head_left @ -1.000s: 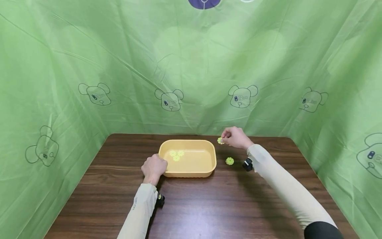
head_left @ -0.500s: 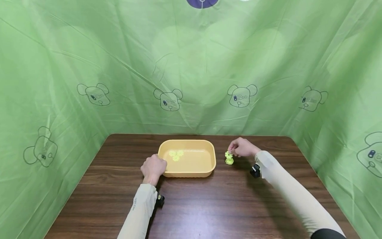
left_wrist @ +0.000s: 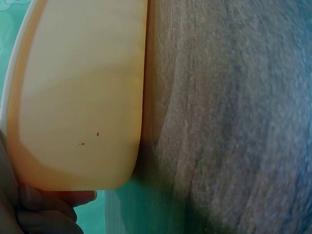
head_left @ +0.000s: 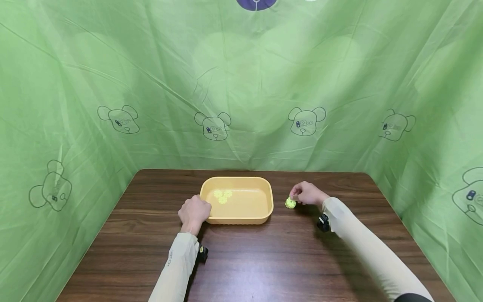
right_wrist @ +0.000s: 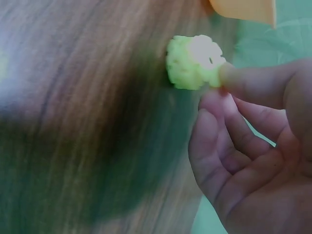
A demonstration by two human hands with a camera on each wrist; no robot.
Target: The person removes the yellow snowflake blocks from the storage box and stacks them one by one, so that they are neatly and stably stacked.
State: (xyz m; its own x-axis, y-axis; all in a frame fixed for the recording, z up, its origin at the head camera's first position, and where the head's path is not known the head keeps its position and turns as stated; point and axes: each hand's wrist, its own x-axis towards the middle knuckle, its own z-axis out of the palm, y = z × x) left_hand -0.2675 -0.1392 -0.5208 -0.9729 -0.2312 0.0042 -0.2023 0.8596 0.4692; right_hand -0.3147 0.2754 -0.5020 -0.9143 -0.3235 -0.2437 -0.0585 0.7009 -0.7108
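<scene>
My left hand (head_left: 194,211) grips the left rim of a yellow plastic basin (head_left: 237,220); in the left wrist view its fingers curl at the end of the basin wall (left_wrist: 83,97). My right hand (head_left: 308,193), to the right of the basin, pinches a yellow-green flower-shaped disc (right_wrist: 210,61) between thumb and fingers. A second such disc (right_wrist: 179,66) lies right against it; whether the two are joined cannot be told. Three pale yellow flower shapes (head_left: 223,196) lie close together on the basin floor at the left.
The dark wood-grain table (head_left: 245,260) carries the basin near its back edge. Green cloth (head_left: 260,84) printed with bear heads hangs behind and at both sides. A black wrist camera (head_left: 323,223) sits on the right forearm.
My right hand has moved right and toward me, bringing its flower disc down onto the one lying on the table. My left hand and the basin have stayed put.
</scene>
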